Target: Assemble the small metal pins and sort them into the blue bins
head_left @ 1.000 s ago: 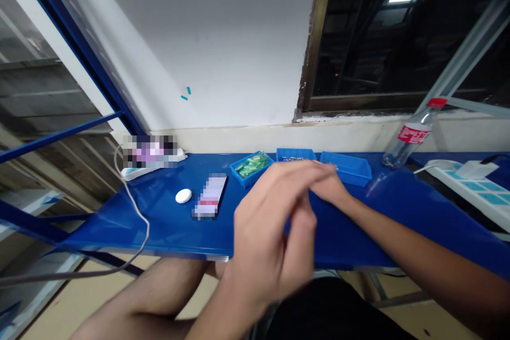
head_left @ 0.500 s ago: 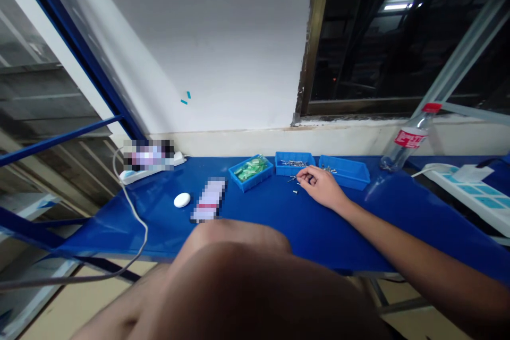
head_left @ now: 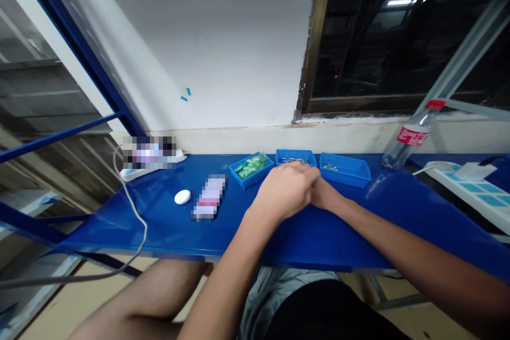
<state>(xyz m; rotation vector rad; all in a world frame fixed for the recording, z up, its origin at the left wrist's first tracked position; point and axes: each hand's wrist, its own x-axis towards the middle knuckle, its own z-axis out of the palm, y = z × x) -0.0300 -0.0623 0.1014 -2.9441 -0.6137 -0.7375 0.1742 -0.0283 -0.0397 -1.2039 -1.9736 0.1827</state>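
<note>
My left hand (head_left: pixel 285 186) is over the blue table with its fingers curled closed, and it covers the fingertips of my right hand (head_left: pixel 327 192). The two hands touch in front of the bins. What is between the fingers is hidden. Just behind them is a blue bin (head_left: pixel 282 155) of thin silvery metal pieces. To its left sits a tilted blue bin (head_left: pixel 246 183) filled with small green packets (head_left: pixel 251 165). On the right, another blue bin (head_left: pixel 356 179) has a few small metal parts (head_left: pixel 329 166) at its left end.
A phone-like slab (head_left: pixel 210 197), blurred out, and a white round case (head_left: pixel 182 197) lie on the table's left. A bottle with red cap (head_left: pixel 414 134) stands at the back right beside a white power strip (head_left: pixel 484 191). Another power strip (head_left: pixel 133 174) with a cable lies back left.
My left hand has come up from close to the camera, over the table, to meet my right hand. It now hides the right fingertips and the small metal bits that lay near them.
</note>
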